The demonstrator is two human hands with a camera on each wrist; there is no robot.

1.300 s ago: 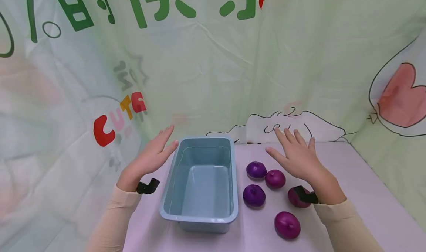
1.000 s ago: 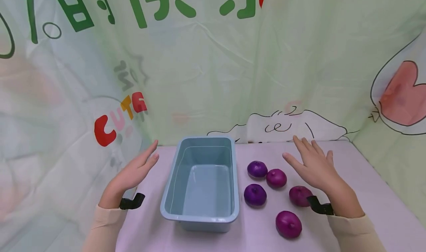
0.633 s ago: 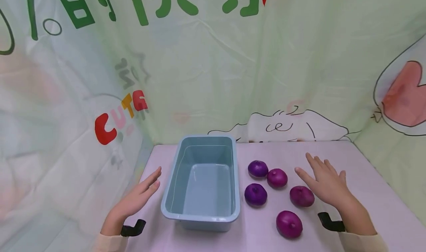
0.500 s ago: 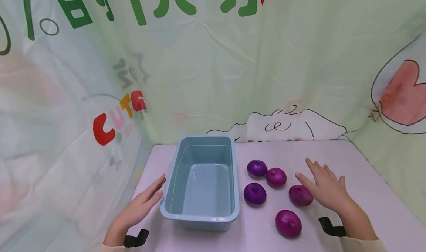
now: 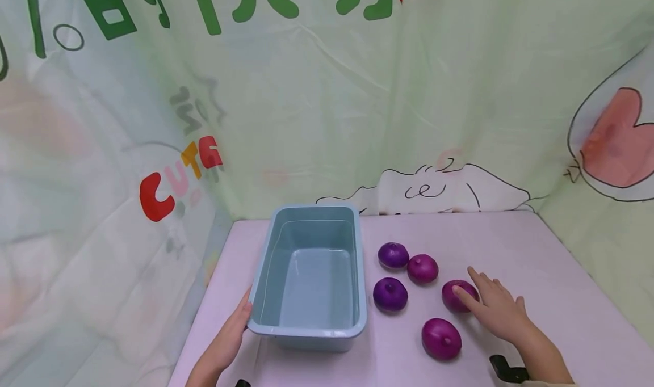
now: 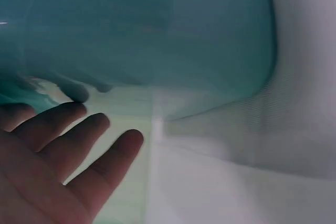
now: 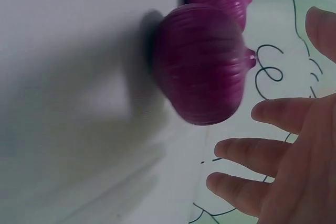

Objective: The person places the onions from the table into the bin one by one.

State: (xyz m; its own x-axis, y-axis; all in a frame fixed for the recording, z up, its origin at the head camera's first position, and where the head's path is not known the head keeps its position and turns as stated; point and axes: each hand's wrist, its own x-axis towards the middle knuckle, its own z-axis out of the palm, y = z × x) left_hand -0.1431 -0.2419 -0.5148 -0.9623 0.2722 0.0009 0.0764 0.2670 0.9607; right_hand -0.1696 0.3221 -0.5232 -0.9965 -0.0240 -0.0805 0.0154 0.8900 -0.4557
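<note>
A light blue plastic bin (image 5: 319, 290) stands on the table. My left hand (image 5: 225, 341) is at its near left side, fingertips by the rim in the head view. In the left wrist view those fingers (image 6: 115, 156) look extended close to the bin's wall; contact is hard to tell. My right hand (image 5: 498, 310) hovers with spread fingers over a purple-red onion (image 5: 449, 299), the thumb partly covering it. The right wrist view has this onion (image 7: 202, 66) apart from the fingers.
Right of the bin lie other onions: a magenta one (image 5: 441, 339) in front, a dark purple one (image 5: 390, 294), another purple one (image 5: 393, 255) and a magenta one (image 5: 422, 269) behind. A printed curtain (image 5: 317, 109) encloses the table (image 5: 511, 245).
Both hands have come down toward the table. The left has moved in to the bin's side, and the right has lowered over the right-hand onion. Bin and onions stay in place.
</note>
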